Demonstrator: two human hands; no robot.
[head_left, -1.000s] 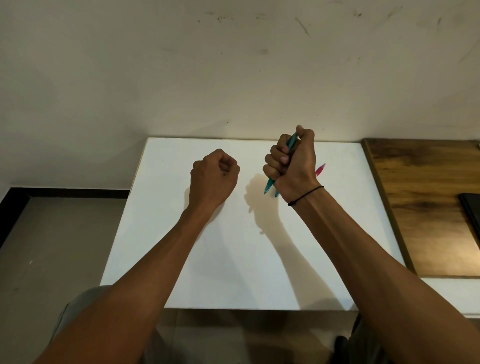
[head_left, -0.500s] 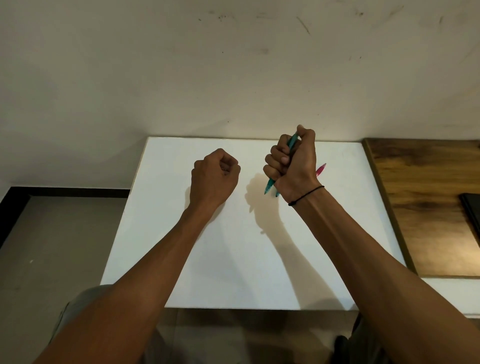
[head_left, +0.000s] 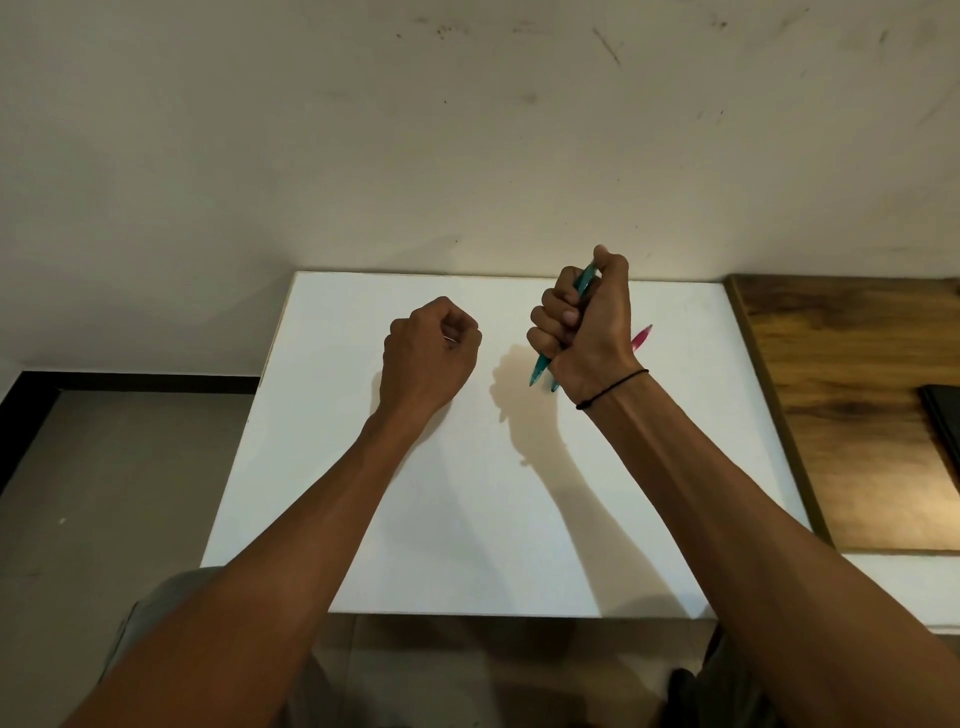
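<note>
From far off, through the head camera, I see the right hand (head_left: 587, 332) closed tight around a little bunch of pens. It holds them up above the white table top (head_left: 467, 519), not lying on it. The teal pens (head_left: 586, 280) go right through the fist: one end pokes out at the top by the thumb, and two teal tips poke out at the bottom, pointing down and to the left. A pink pen (head_left: 642, 335) sticks out behind the hand on the right side. I think the whole fist is wrapped around them because thin, smooth pens slip apart if they are held loosely, and a full grip makes them one bundle. The left hand (head_left: 428, 358) is clenched in a fist too, held near the right one but not touching it or the pens. There is a tiny bright spot between its fingers, and I cannot tell what it is. I think this hand waits close by so it can pull out one pen. A thin black string (head_left: 618, 384) goes round the right wrist. A wooden board (head_left: 841, 415) lies just beside the table top, on the right.
</note>
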